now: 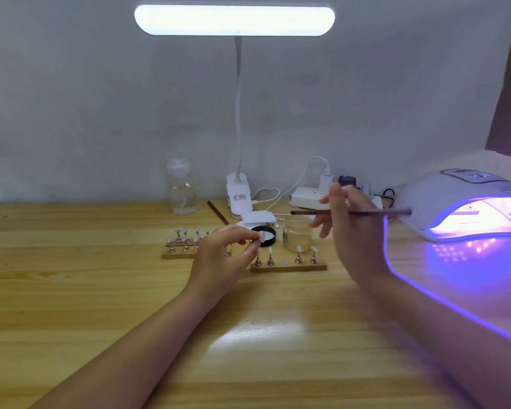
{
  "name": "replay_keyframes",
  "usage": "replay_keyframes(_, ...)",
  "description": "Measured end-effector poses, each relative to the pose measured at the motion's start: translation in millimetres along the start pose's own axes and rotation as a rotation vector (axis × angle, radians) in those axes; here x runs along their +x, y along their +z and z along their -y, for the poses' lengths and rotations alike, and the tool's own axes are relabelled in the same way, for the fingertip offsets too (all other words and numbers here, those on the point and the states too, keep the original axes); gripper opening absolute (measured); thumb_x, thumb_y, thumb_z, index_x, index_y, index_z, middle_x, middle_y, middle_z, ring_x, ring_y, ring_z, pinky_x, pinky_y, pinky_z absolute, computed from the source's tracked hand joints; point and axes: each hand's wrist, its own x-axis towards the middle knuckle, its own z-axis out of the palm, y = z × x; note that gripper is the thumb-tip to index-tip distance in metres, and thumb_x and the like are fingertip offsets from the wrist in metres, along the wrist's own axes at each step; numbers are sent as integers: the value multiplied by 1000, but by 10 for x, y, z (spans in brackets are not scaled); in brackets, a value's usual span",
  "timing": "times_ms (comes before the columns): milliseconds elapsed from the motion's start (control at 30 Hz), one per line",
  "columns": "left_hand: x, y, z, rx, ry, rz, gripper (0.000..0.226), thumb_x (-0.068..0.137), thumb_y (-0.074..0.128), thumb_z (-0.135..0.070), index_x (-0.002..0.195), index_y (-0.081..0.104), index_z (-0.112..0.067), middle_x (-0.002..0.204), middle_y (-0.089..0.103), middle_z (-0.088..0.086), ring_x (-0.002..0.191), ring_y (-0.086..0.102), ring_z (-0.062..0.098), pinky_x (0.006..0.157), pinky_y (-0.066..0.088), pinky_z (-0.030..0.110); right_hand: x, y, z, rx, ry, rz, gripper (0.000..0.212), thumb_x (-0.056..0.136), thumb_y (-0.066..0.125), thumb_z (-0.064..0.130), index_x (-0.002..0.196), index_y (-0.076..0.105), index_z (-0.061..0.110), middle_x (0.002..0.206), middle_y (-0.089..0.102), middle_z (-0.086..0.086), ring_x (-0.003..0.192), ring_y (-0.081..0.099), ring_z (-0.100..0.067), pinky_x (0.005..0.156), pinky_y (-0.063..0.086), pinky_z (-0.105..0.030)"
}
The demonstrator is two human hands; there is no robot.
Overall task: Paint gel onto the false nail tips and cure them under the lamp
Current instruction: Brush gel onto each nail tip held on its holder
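your left hand (pixel 219 258) pinches one nail tip (pixel 260 236); your right hand (pixel 351 225) grips the brush (pixel 351 212). painting step: next, dip in the jar (pixel 297 234) by the worktop's (pixel 101 290) back edge.

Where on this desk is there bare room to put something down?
The wooden table is bare left of the nail stands and in front between the forearms. It is crowded behind, around the gel jar, and the curing lamp fills the right.

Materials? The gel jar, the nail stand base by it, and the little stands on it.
Gel jar: looks like clear glass, possibly plastic; you see through it. Nail stand base: pale unfinished-looking wood, grain faintly visible. Stands: shiny metal, silvery with glints.
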Motion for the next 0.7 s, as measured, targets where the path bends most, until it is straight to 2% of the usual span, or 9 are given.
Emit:
replay_keyframes(67, 0, 2, 15, 9, -7, 2, 14, 76, 70, -3, 85, 72, -14, 81, 69, 2, 82, 61, 22, 76, 48, 35, -164, 40, -13, -35, -61, 89, 21, 93, 50, 34, 79, 62, 24, 67, 65, 7, 55, 59, -1, 54, 46, -13)
replay_keyframes(133, 2, 6, 21, 15, -9, 5, 14, 76, 70, -3, 84, 72, -14, 81, 68, 2, 82, 60, 21, 76, 46, 33, -258, 55, -18, -111, -114, 153, 20, 90, 53, 34, 79, 65, 22, 69, 63, 13, 63, 60, -1, 59, 45, -12)
replay_keyframes(267, 3, 5, 17, 50, -6, 11, 14, 76, 70, -5, 86, 73, -16, 81, 67, -3, 83, 59, 16, 72, 41, 18, -313, 80, -9, -39, -89, 201, 39, 89, 39, 37, 66, 64, 17, 61, 61, 13, 58, 57, 2, 59, 40, -7)
replay_keyframes(333, 3, 1, 11, 48, -8, 7, 16, 77, 70, -6, 87, 73, -18, 80, 65, -8, 84, 58, 12, 72, 40, 16, -315, 101, -18, -13, -90, 200, 40, 89, 38, 37, 67, 64, 16, 63, 62, 12, 58, 58, 0, 58, 42, -8)
replay_keyframes(433, 2, -2, 6, 52, -3, 9, 19, 77, 70, -7, 89, 72, -21, 80, 64, -10, 85, 58, 11, 77, 42, 22, -333, 124, -40, -44, -115, 233, 40, 90, 38, 36, 71, 66, 15, 67, 63, 13, 62, 59, 1, 60, 44, -9)
replay_keyframes(600, 2, 6, -1, 60, -10, 4, 16, 77, 71, -7, 89, 73, -17, 80, 64, -8, 85, 57, 12, 80, 45, 31, -355, 100, -70, 28, -64, 212, 43, 89, 36, 40, 61, 64, 22, 54, 61, 16, 54, 58, 0, 57, 44, -12)
replay_keyframes(700, 0, 6, -14, 49, -11, 6, 17, 76, 71, -6, 91, 73, -16, 81, 65, -5, 86, 57, 14, 80, 45, 33, -332, 121, -57, -42, -119, 203, 42, 91, 36, 36, 69, 66, 17, 65, 61, 19, 62, 59, 2, 61, 44, -10)
